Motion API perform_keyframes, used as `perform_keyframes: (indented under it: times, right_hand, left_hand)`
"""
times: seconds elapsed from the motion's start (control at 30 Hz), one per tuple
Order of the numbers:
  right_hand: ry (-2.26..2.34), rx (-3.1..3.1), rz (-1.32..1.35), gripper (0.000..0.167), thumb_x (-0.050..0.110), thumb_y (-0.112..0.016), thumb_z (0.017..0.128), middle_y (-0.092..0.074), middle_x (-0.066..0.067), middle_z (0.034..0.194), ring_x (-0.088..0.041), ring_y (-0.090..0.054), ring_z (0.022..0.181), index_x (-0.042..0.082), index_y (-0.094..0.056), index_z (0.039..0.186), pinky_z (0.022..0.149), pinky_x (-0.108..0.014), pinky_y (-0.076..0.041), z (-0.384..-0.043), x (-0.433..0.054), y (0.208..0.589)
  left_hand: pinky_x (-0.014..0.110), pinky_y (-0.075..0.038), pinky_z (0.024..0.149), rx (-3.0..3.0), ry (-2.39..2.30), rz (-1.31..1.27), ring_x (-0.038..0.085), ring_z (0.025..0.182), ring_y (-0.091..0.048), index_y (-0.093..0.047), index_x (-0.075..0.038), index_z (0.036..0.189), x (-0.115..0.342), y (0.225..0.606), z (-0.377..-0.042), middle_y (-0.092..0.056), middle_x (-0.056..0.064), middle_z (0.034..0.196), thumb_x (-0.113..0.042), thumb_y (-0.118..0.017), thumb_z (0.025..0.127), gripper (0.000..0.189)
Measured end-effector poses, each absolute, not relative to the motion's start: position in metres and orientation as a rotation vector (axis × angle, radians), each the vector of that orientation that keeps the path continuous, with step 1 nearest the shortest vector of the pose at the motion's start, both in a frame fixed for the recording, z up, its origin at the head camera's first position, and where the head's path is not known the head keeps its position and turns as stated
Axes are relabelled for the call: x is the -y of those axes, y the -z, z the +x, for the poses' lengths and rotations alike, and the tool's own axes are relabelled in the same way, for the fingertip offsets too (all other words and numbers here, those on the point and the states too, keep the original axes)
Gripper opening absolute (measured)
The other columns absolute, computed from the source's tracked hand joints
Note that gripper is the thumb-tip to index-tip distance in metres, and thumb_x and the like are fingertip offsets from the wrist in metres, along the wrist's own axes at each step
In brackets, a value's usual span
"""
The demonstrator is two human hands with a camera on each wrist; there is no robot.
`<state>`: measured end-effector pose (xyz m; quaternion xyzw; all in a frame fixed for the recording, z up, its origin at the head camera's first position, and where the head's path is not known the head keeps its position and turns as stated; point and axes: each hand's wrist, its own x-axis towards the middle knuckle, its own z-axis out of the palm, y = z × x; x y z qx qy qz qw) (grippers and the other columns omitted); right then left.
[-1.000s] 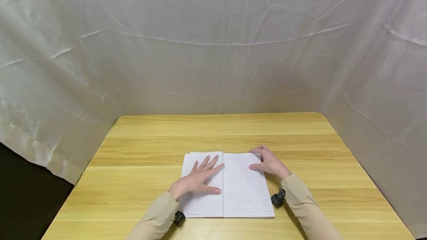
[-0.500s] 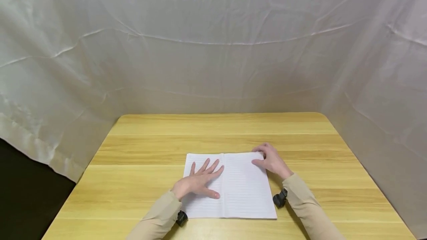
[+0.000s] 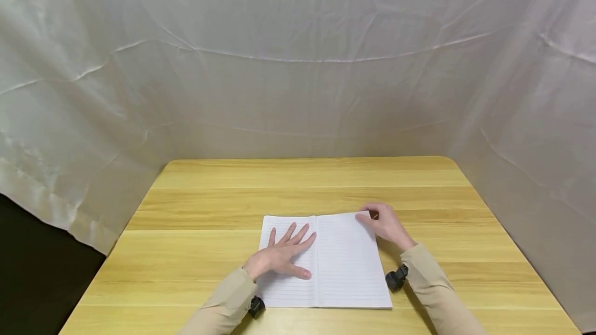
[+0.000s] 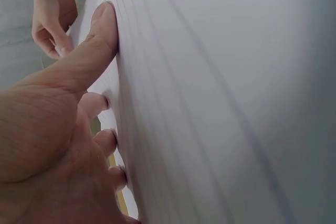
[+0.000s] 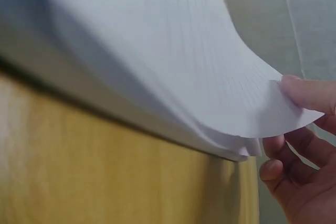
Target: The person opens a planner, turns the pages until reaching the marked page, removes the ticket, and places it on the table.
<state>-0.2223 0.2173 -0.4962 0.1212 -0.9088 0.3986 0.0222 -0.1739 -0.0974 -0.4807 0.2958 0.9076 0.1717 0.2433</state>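
Note:
An open notebook [image 3: 349, 262] with lined white pages lies on the wooden table near its front. My left hand [image 3: 281, 257] is spread over the left page, fingers straight, with the thumb pointing toward the centre fold. In the left wrist view its thumb and fingertips [image 4: 107, 140] press on the paper. At the far right corner, my right hand [image 3: 384, 224] pinches a page [image 5: 231, 93] between thumb and fingers. The right wrist view shows that page's corner curving up, apart from the stack of pages below it.
The wooden table [image 3: 186, 257] extends around the notebook on all sides. Pale grey cloth [image 3: 298, 107] hangs behind the table and along both sides. A dark area [image 3: 42, 273] shows at the lower left. Each wrist carries a small black camera [image 3: 397, 278].
My right hand has shifted slightly right and now pinches the page's corner, which has risen. The notebook and my left hand have slid a little to the right and toward me.

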Motion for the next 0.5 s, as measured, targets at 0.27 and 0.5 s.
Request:
perform_keyframes:
  times: [0.27,0.5]
  right_hand:
    - [-1.368,2.833,0.365,0.021,0.022,-0.067,0.098,-0.071,-0.007,0.082,-0.006,-0.056,0.070,0.003,-0.072,0.091,0.062,-0.021,-0.046,-0.218,-0.218,0.491]
    - [-1.451,2.815,0.444,0.035,0.025,-0.063,0.100,-0.076,-0.018,0.111,-0.011,-0.070,0.093,-0.002,-0.070,0.122,0.077,-0.020,-0.055,-0.211,-0.217,0.486]
  left_hand:
    - [0.074,0.006,0.119,-2.515,-0.470,0.778,0.035,0.159,0.004,-0.018,-0.021,0.162,0.094,0.483,-0.176,-0.002,0.005,0.172,-0.056,-0.069,0.089,0.095]
    - [0.075,0.009,0.118,-2.511,-0.549,0.798,0.036,0.159,0.005,-0.018,-0.020,0.163,0.097,0.487,-0.178,-0.002,0.006,0.172,-0.053,-0.068,0.091,0.094]
